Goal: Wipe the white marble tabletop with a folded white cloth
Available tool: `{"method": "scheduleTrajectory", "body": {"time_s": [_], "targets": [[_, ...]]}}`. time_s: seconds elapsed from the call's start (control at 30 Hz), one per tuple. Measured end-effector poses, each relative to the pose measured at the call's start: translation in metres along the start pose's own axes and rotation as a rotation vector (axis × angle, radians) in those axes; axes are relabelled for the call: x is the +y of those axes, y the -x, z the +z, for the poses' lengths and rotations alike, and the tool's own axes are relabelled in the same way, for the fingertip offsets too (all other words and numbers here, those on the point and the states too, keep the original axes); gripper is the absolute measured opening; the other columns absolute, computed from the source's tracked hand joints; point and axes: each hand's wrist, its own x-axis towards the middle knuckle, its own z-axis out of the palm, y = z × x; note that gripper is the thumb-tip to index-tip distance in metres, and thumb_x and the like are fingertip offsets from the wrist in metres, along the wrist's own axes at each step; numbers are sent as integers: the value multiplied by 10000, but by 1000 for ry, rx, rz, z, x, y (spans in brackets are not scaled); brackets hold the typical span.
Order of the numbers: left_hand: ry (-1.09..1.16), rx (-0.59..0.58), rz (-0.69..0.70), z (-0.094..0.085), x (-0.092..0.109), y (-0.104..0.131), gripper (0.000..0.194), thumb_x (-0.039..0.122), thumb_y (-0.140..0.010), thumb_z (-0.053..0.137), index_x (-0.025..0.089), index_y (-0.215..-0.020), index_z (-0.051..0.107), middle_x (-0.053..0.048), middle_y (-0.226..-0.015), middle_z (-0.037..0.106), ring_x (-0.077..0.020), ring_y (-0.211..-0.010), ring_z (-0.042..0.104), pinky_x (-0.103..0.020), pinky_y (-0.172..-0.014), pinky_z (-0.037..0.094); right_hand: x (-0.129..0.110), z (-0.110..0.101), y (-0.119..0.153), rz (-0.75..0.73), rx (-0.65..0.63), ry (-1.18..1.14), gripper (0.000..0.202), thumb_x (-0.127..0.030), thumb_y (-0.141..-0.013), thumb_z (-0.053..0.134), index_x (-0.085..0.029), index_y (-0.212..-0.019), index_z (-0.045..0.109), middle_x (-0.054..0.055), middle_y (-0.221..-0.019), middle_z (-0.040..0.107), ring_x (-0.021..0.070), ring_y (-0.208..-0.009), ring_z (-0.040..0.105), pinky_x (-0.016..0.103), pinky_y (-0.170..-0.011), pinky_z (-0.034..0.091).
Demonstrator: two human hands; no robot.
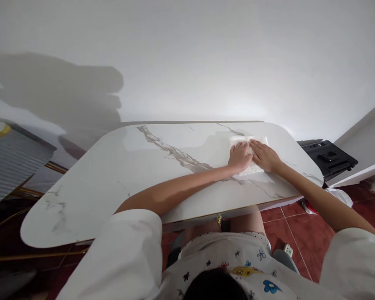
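A white textured cloth or paper towel [253, 168] lies spread on the right half of a white marble-patterned table [137, 166]. My left hand [240, 157] rests flat on it, palm down, with its fingers stretched toward the wall. Close beside it, my right hand [265, 156] also lies flat on the cloth, fingers extended and pointing inward to the left. The two hands almost touch at the fingertips. Both palms and the middle of the cloth are hidden beneath the hands.
A white wall [187, 62] stands along the table's far edge. Off the right end sits an open black case [329, 156]. A ribbed grey piece of furniture [17, 154] is at the left. Below, a white power socket [288, 250] rests near the red tiled floor [311, 233].
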Motion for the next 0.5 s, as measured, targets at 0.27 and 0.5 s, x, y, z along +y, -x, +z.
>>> {"method": "scheduleTrajectory", "body": {"time_s": [0.27, 0.5], "targets": [[-60, 158, -50, -6, -37, -75, 488, 209, -854, 321, 174, -1322, 455, -74, -1433, 454, -200, -1367, 329, -395, -1158, 194, 35, 26, -89, -19, -11, -39, 545, -270, -916, 312, -70, -1416, 395, 121, -1488, 383, 246, -1377, 339, 404, -1131, 282], [-116, 204, -47, -20, -82, -129, 443, 220, -870, 346, 228, -1287, 495, -45, -1412, 479, -211, -1346, 349, -401, -1137, 220, 45, 46, -158, -26, -6, -38, 552, -243, -911, 310, -31, -1413, 391, 136, -1487, 380, 250, -1369, 350, 374, -1134, 267]]}}
